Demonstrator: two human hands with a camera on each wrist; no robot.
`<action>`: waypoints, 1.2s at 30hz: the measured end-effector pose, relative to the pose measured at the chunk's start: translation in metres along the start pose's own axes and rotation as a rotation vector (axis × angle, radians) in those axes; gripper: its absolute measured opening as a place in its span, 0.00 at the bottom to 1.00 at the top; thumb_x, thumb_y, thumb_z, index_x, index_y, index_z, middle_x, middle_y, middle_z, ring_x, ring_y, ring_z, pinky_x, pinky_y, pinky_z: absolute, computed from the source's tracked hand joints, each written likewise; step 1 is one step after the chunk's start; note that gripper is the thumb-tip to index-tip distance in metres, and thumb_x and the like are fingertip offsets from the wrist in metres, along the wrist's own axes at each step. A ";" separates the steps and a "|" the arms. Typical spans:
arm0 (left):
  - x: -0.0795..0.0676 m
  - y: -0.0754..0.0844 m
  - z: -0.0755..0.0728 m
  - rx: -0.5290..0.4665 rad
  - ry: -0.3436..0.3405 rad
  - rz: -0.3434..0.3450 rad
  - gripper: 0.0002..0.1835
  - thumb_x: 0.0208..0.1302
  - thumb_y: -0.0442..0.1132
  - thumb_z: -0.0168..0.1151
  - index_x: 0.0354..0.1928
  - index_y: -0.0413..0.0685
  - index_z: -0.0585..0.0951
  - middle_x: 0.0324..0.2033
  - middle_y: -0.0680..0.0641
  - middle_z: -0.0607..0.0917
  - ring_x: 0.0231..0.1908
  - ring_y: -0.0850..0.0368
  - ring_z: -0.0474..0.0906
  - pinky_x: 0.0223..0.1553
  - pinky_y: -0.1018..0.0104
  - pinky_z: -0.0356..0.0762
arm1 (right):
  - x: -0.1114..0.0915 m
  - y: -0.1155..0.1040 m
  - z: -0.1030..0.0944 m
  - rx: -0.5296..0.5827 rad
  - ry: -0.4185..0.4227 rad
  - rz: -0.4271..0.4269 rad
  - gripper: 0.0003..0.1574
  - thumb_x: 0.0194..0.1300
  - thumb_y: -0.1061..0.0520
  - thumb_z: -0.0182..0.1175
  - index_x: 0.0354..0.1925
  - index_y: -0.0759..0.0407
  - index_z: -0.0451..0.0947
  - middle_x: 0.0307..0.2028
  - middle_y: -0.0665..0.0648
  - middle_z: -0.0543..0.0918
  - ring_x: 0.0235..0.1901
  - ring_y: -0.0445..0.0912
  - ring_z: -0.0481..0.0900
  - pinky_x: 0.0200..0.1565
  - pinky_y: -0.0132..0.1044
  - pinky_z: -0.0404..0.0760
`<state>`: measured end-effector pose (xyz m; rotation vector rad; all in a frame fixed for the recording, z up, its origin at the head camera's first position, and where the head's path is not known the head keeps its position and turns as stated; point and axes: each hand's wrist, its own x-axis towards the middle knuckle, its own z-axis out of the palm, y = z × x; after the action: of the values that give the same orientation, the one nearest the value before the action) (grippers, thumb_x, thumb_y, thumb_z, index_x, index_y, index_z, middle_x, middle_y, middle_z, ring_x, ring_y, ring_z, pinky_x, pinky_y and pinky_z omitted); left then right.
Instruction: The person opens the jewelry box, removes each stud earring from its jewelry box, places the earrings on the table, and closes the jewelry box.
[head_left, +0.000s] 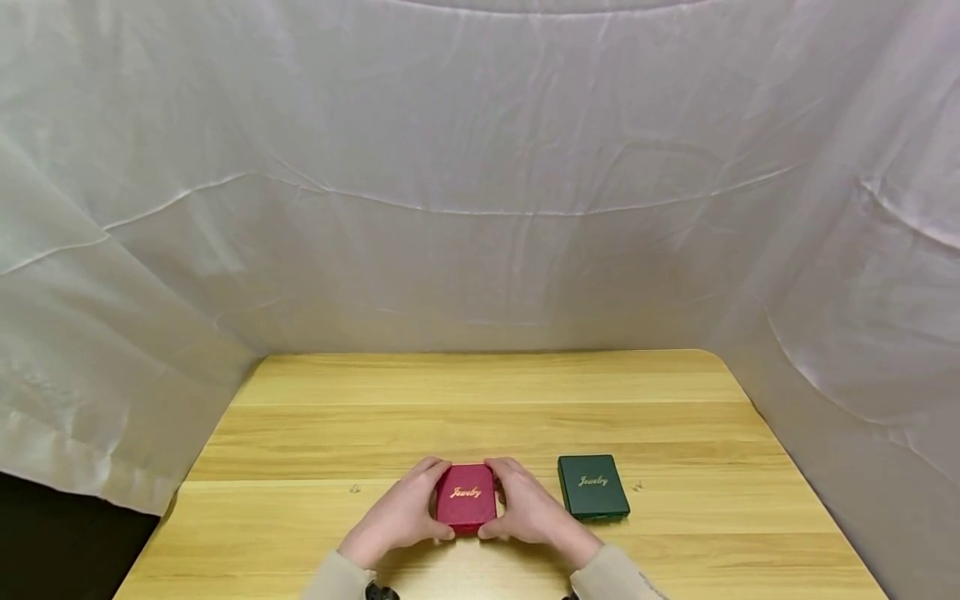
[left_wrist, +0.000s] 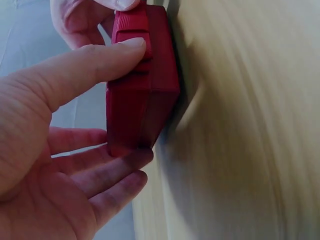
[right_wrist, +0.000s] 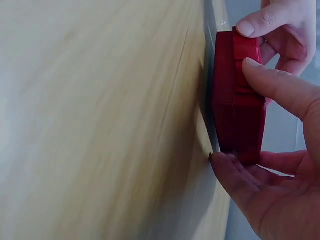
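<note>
- White cloth [head_left: 480, 167] hangs all around a wooden table [head_left: 480, 400], behind it and on both sides.
- A red box [head_left: 466, 496] lies flat on the table, near the edge closest to the person.
- It is almost square, a little longer going away from the person. Gold writing on the lid says "Jewelry", and the word reads the right way up for the person.
- The left hand [head_left: 401, 515] holds the left side of the red box, with fingers curled on the far corner and the thumb on the near edge.
- The right hand [head_left: 528, 510] holds the right side the same way. Both hands touch the box, and the box sits between them.
- A green box [head_left: 592, 486] lies just to the right of the red box, close to the right hand but not touching it. It has the same gold word and faces the same way.
- Only the head view shows the lid, the writing and the green box.
- The left wrist view shows the front edge of the red box [left_wrist: 142, 85] up close. It has a raised ribbed strip, and the left thumb [left_wrist: 95, 62] presses on it. The lower fingers sit under the corner.
- The right wrist view shows that same edge of the red box [right_wrist: 239, 97] from the other side, with the right thumb [right_wrist: 280, 85] on the strip and the left thumb tip [right_wrist: 255, 22] just past it.
- The box is deep red, with thick, slanted sides.
</note>
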<state>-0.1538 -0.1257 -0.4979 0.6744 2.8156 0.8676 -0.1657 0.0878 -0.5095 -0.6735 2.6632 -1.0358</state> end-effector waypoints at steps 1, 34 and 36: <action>-0.001 -0.002 -0.002 -0.003 0.004 0.002 0.48 0.33 0.45 0.76 0.60 0.34 0.66 0.54 0.45 0.70 0.52 0.49 0.70 0.53 0.53 0.67 | 0.001 -0.002 0.001 -0.006 0.005 0.000 0.61 0.35 0.47 0.76 0.63 0.66 0.59 0.55 0.56 0.68 0.46 0.45 0.71 0.47 0.38 0.73; -0.026 -0.054 -0.031 0.000 0.077 -0.104 0.52 0.30 0.39 0.77 0.63 0.36 0.63 0.56 0.44 0.70 0.55 0.47 0.67 0.54 0.50 0.65 | 0.047 -0.045 0.036 -0.113 -0.012 -0.014 0.61 0.35 0.48 0.76 0.63 0.64 0.59 0.56 0.57 0.68 0.52 0.49 0.70 0.52 0.43 0.70; -0.026 -0.055 -0.032 -0.002 0.073 -0.112 0.52 0.30 0.40 0.77 0.63 0.35 0.63 0.57 0.44 0.70 0.55 0.47 0.67 0.54 0.50 0.65 | 0.048 -0.046 0.037 -0.113 -0.023 -0.018 0.60 0.36 0.48 0.75 0.64 0.64 0.58 0.56 0.56 0.67 0.52 0.49 0.70 0.53 0.43 0.70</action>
<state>-0.1585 -0.1938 -0.5027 0.4894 2.8838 0.8931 -0.1797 0.0133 -0.5067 -0.7280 2.7173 -0.8813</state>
